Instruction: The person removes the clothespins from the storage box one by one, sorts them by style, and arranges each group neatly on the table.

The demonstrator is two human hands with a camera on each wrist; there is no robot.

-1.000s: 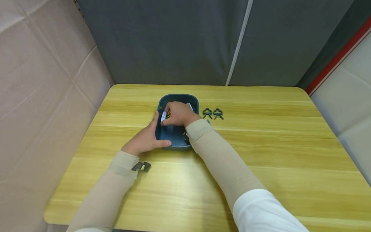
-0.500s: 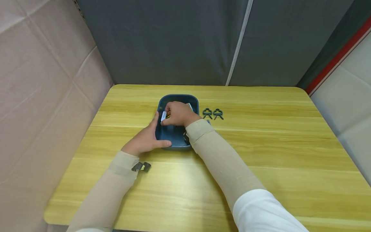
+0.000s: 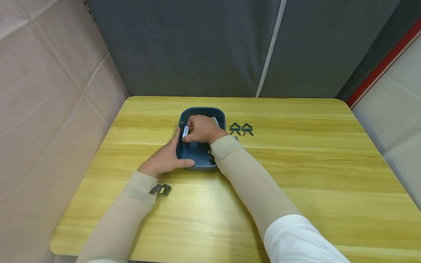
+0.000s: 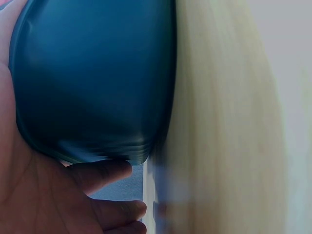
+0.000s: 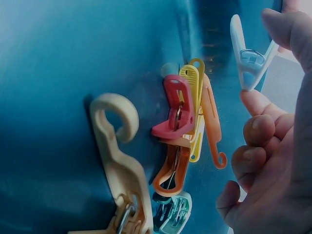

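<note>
Nearest me, a small dark binder clip [image 3: 160, 189] lies on the wooden table [image 3: 296, 175], just beside my left forearm, behind the wrist; further out, my left hand [image 3: 163, 157] cups the near-left corner of the dark blue tub [image 3: 201, 163], thumb along the near wall, fingers up the left side; the left wrist view shows palm and fingers pressed against the tub's outer wall [image 4: 92, 78]; so left is grasping the tub.

My right hand [image 3: 204, 128] is inside the tub, just beyond the left, fingers curled; it pinches a white clip [image 3: 185, 131] at the tub's left rim, close to my left fingertips; in the right wrist view the white clip [image 5: 246, 56] sits between thumb and forefinger, the other fingers [image 5: 261, 131] bent in loosely.

On the tub floor under the right hand: a red clip [image 5: 174, 114] lying on a yellow one [image 5: 195, 87] and an orange one [image 5: 210, 122], bunched and touching; a cream hook-shaped clip [image 5: 119, 161] just beside them; a pale green clip [image 5: 176, 214] at the frame edge, partly cut off.

To the right of my right hand, outside the tub, two dark green clips [image 3: 241, 129] sit side by side on the table, near the tub's right wall but apart from it; beyond the table, a grey curtain [image 3: 197, 44].
</note>
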